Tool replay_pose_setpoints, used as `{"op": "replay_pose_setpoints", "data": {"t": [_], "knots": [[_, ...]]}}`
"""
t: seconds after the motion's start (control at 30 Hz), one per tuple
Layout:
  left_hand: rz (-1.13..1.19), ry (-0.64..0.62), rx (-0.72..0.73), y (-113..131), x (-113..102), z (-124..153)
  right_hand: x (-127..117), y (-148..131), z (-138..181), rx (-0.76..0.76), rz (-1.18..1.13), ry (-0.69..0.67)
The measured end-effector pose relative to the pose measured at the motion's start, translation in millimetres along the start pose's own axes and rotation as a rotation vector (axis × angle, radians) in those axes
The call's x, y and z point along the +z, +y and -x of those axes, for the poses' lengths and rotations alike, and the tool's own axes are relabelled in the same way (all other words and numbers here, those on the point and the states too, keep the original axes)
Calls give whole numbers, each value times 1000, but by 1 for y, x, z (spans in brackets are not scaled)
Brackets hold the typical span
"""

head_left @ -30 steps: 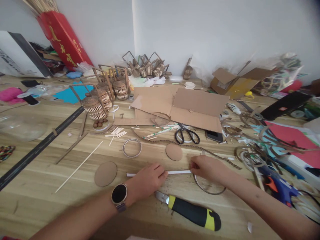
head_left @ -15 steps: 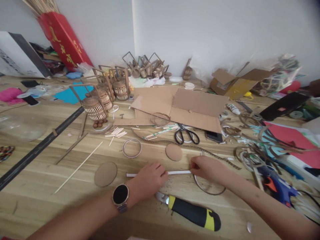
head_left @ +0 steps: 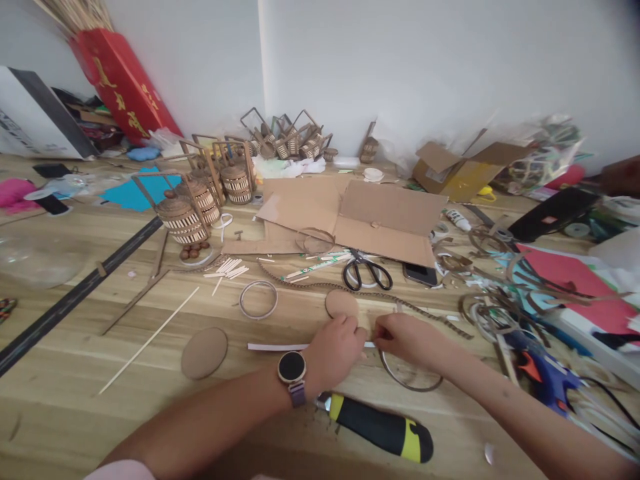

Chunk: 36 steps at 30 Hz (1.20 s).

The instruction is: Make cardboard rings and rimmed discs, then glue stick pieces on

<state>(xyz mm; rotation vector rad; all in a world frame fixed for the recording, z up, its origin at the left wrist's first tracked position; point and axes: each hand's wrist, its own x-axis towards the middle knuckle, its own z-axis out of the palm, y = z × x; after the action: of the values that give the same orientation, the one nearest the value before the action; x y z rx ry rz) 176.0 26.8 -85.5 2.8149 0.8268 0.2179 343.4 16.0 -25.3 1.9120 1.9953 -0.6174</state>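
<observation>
One hand [head_left: 334, 353] (left) has neared the right hand [head_left: 407, 341]; white strip [head_left: 275, 347] beneath.

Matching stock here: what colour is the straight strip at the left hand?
The strip is white, best seen in the head view.

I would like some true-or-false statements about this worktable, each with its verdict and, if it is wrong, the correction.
1. A watch is worn on the left wrist. True.
2. The right hand holds scissors. False: its fingers pinch the white strip.
3. The left hand lies over part of the white strip. True.
4. The black-and-yellow cutter stands upright. False: it lies flat.
5. A round cardboard disc lies left of the left hand. True.
6. The blue glue gun lies at the picture's left edge. False: it lies toward the right.
</observation>
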Motion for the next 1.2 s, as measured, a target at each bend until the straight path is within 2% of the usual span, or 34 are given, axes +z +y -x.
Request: {"op": "replay_pose_setpoints", "data": {"t": [0.3, 1.2], "knots": [[46, 19, 63, -24, 2, 31, -1, -1, 0, -9, -15, -17], [-37, 10, 162, -25, 0, 34, -1, -4, 2, -11, 74, -5]]}}
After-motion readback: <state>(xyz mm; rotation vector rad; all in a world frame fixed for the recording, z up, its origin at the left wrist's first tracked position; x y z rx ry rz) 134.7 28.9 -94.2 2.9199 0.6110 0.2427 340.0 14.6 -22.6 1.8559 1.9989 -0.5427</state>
